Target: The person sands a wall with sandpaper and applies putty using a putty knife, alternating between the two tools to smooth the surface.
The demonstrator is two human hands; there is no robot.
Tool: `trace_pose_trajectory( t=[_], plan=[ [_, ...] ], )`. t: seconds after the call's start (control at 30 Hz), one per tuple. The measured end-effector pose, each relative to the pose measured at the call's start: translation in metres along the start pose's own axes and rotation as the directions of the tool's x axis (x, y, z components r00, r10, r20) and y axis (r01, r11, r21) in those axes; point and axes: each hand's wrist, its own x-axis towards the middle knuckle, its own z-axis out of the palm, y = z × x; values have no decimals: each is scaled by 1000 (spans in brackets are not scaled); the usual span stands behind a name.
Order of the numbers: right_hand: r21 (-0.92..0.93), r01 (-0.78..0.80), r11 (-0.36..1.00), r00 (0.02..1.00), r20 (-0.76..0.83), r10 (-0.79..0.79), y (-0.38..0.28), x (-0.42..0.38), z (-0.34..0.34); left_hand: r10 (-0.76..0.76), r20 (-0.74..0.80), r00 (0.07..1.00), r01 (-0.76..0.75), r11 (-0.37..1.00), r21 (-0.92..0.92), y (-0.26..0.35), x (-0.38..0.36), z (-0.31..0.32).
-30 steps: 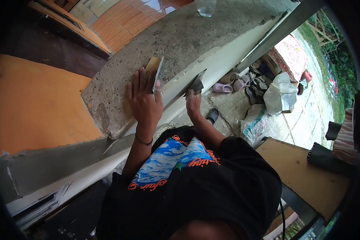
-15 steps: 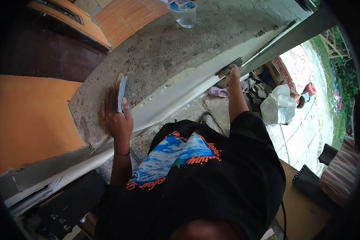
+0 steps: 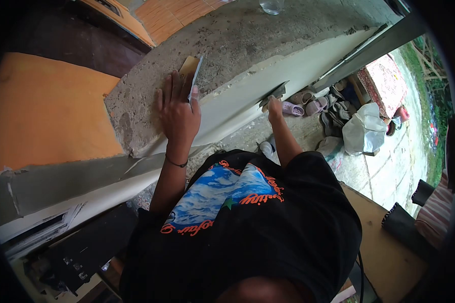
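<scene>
My left hand (image 3: 179, 118) rests on the rough concrete ledge (image 3: 232, 43). Its thumb and fingers hold a flat tan piece with a pale blue-grey edge (image 3: 191, 73), standing out past the fingertips. My right hand (image 3: 274, 107) is closed around a putty knife (image 3: 278, 91) with a dark, wide blade. That blade lies close against the smooth white side (image 3: 247, 91) of the ledge, and the fingers hide most of the handle.
A clear plastic cup (image 3: 272, 5) stands on the ledge at the top. Several shoes (image 3: 316, 105) and a white sack (image 3: 364, 129) lie on the floor to the right. An orange wall (image 3: 55, 111) is at left, and a grey post (image 3: 364, 50) rises at right.
My right hand has moved the putty knife down the white side, back toward me. My left hand has shifted slightly along the ledge, still holding the flat piece. The view has tilted, pushing the cup upward.
</scene>
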Motion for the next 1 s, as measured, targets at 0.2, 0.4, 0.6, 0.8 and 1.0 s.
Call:
trace_pose_trajectory(
  t=[0.2,0.4,0.6,0.8,1.0],
  plan=[
    [178,-88,980,991,116,68,30,-110,78,88,19,996,-88,996,-31,-11,-10,-4],
    [-130,290,948,956,92,-280,52,-142,104,112,-9,994,-112,989,-95,-12,-10,0],
    [-99,136,986,990,47,-132,49,-46,54,44,-15,999,-45,997,-59,0,-4,-2],
    [-200,62,978,996,-54,-74,10,77,-45,-83,-11,997,83,997,8,13,3,3],
    [-357,-47,933,996,55,71,-12,187,-135,-118,-15,993,119,991,65,10,2,7]
  ],
)
